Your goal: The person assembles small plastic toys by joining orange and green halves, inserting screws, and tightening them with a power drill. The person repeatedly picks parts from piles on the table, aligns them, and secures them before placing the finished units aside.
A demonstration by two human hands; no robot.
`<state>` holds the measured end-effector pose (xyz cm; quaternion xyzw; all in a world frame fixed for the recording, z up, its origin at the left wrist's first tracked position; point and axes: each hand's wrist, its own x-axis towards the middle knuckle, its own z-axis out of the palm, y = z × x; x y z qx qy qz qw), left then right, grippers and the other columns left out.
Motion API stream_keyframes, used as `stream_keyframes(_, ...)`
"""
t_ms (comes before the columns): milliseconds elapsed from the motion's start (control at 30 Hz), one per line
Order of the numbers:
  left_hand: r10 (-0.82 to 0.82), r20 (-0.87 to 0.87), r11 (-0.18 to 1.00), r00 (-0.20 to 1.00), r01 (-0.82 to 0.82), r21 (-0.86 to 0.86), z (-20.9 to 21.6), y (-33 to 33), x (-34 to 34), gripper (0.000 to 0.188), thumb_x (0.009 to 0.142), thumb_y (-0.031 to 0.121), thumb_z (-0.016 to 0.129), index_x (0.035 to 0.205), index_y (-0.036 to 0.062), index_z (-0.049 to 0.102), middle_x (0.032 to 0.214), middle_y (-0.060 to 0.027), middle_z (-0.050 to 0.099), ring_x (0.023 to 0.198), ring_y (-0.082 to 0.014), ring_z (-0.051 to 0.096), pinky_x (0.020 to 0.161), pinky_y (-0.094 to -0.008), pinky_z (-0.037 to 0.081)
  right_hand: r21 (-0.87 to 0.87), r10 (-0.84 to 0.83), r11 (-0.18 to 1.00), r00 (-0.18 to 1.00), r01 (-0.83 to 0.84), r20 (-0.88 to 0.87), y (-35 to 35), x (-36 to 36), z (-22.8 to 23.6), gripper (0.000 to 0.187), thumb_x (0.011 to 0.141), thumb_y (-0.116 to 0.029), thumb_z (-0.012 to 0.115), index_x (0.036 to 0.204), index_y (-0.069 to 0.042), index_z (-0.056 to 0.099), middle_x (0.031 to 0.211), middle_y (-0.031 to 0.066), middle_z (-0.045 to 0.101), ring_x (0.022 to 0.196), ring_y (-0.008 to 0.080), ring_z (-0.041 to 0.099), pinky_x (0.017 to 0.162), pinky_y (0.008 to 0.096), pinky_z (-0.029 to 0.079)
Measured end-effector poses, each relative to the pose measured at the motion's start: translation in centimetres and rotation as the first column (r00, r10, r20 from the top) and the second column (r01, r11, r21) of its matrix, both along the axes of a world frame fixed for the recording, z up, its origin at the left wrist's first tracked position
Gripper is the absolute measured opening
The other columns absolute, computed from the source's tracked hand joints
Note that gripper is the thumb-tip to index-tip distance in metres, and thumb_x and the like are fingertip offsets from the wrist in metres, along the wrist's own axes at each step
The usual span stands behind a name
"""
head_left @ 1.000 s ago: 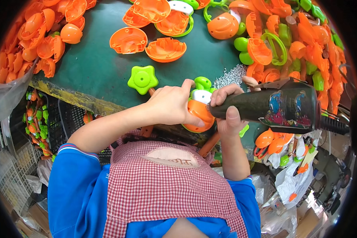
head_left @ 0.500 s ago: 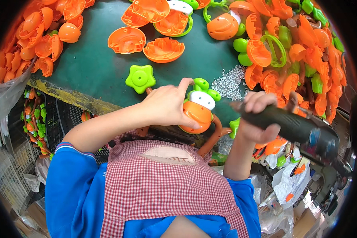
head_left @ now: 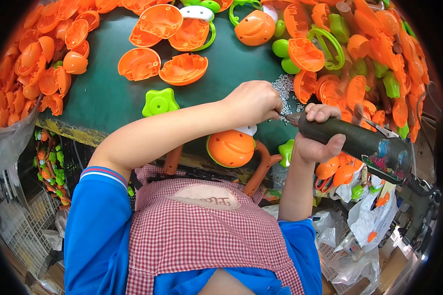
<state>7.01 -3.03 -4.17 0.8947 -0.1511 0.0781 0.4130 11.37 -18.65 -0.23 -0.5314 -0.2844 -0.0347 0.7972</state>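
Note:
My right hand (head_left: 320, 140) is wrapped round a dark electric screwdriver (head_left: 352, 142) whose tip points left. Close to that tip, my left hand (head_left: 256, 101) is closed in a pinch over the edge of a pile of small silver screws (head_left: 283, 93). Whatever sits between its fingertips is too small or hidden to make out. Below my left wrist lies an orange toy head (head_left: 232, 148) with a white eye piece, partly covered by the hand. Brown curved tubes (head_left: 262, 169) extend from it, one ending in a green star-shaped knob (head_left: 286, 152). Another green star knob (head_left: 160, 102) lies left of my forearm.
Orange half shells (head_left: 184, 69) lie on the green table (head_left: 103, 93) at the far side. Heaps of orange shells (head_left: 29, 73) crowd the left; mixed orange, green and brown parts (head_left: 359, 64) crowd the right. A worn yellow edge (head_left: 74, 130) borders the table. Plastic bags (head_left: 359, 265) hang lower right.
My left hand has let go of the toy head and moved up and right to the screws, now pinching. The screwdriver tip is beside its fingers. The whole view has shifted slightly.

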Motion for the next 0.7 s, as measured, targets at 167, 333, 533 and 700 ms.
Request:
stream_keyframes(167,-0.104,0.194,0.994,0.975,0.094,0.058,-0.3,-0.1,0.5,0.015,0.076,0.019,0.073,0.085,0.0067,0.07,0.081,-0.0018,0.064,0.081,-0.0237,0.059,0.073,-0.0349,0.051,0.054,-0.032,0.998,0.999,0.032,0.003,-0.5,0.1,0.5,0.075,0.091,-0.054,0.053,0.147,-0.015,0.022,0.08,0.0064,0.054,0.068,0.018,0.052,0.07,0.0378,0.042)
stream_keyframes(333,-0.087,0.15,0.969,0.985,0.049,0.242,1.0,0.1,-2.3,0.029,0.074,0.022,0.075,0.098,0.0063,0.069,0.095,-0.0034,0.066,0.092,-0.025,0.06,0.082,-0.0361,0.051,0.087,0.066,0.994,0.998,-0.065,-0.007,-0.6,-1.2,1.9,0.075,0.092,-0.055,0.051,0.148,-0.015,0.022,0.08,0.0066,0.052,0.069,0.0182,0.052,0.069,0.0369,0.041)
stream_keyframes(533,0.057,-0.141,0.99,0.988,-0.038,0.135,3.4,1.4,-9.7,0.065,0.06,0.032,0.085,0.117,0.011,0.064,0.141,-0.0101,0.048,0.132,-0.0298,0.045,0.108,-0.0425,0.04,0.137,0.204,0.972,0.976,-0.193,-0.073,-1.3,-4.8,3.3,0.093,0.087,-0.057,0.064,0.151,-0.013,0.012,0.08,0.009,0.056,0.067,0.0201,0.056,0.064,0.0362,0.048)
stream_keyframes(700,0.076,-0.179,0.997,0.981,-0.073,0.021,2.8,1.1,-10.1,0.051,0.058,0.03,0.081,0.106,0.0148,0.071,0.139,-0.0099,0.048,0.137,-0.0296,0.04,0.1,-0.0443,0.047,0.021,0.222,0.975,0.958,-0.222,-0.18,-1.1,-7.3,3.6,0.095,0.079,-0.05,0.076,0.143,-0.009,0.019,0.082,0.0094,0.058,0.072,0.0214,0.058,0.07,0.0361,0.049)
